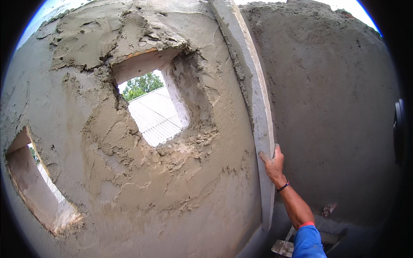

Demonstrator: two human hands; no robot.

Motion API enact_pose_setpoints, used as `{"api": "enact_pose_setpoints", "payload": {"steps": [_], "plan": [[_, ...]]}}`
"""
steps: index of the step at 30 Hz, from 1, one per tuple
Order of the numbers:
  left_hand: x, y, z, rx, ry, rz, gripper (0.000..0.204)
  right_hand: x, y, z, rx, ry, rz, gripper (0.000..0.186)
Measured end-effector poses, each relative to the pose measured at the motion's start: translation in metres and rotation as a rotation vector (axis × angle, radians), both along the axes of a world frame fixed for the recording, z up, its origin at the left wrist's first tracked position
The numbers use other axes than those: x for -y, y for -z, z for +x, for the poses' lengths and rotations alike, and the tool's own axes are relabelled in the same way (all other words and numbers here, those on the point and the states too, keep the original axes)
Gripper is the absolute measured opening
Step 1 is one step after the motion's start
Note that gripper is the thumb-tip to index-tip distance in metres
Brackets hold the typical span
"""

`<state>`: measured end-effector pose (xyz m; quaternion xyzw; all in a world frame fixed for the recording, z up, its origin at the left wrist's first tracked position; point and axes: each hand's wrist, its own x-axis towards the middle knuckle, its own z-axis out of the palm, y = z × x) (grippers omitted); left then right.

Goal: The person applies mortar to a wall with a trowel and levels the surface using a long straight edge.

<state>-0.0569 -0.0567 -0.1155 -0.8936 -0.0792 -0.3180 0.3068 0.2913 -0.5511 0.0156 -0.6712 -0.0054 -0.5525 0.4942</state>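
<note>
A long, pale, mortar-smeared straightedge (258, 103) stands nearly upright in the corner where two plastered walls meet. My right hand (274, 165) grips it at its lower part, thumb on the left side and fingers at the right edge. Some fingers are hidden behind it. Wet grey-brown mortar covers the left wall (180, 180), rough and ridged around a square opening (189, 86). A bead of mortar runs along the straightedge's left side. My left hand is out of sight.
Another narrow opening (34, 185) cuts the wall at the lower left. A smoother plastered wall (331, 107) rises on the right. Low down are a reddish lump (329, 209) and a mortar-stained flat piece (282, 247), partly hidden by my sleeve. Beyond the square opening lies a corrugated roof (157, 114).
</note>
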Motion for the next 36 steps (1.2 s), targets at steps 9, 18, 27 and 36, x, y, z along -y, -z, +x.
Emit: {"api": "enact_pose_setpoints", "payload": {"steps": [9, 18, 27, 36], "plan": [[0.013, -0.039, 0.015, -1.098, -0.681, -0.328, 0.071, -0.053, 0.014, -0.041, -0.048, -0.029, -0.042, 0.045], [-0.059, 0.082, 0.035, 0.388, 0.229, -0.140, 0.086, -0.098, 0.084, -0.068, -0.088, -0.154, 0.064, 0.042], [-0.070, 0.091, 0.042, 0.450, 0.277, -0.100, 0.078, -0.195, 0.235, -0.133, -0.276, -0.419, 0.298, 0.054], [-0.076, 0.101, 0.043, 0.478, 0.335, -0.126, 0.071, -0.277, 0.271, -0.190, -0.252, -0.356, 0.181, 0.050]]}}
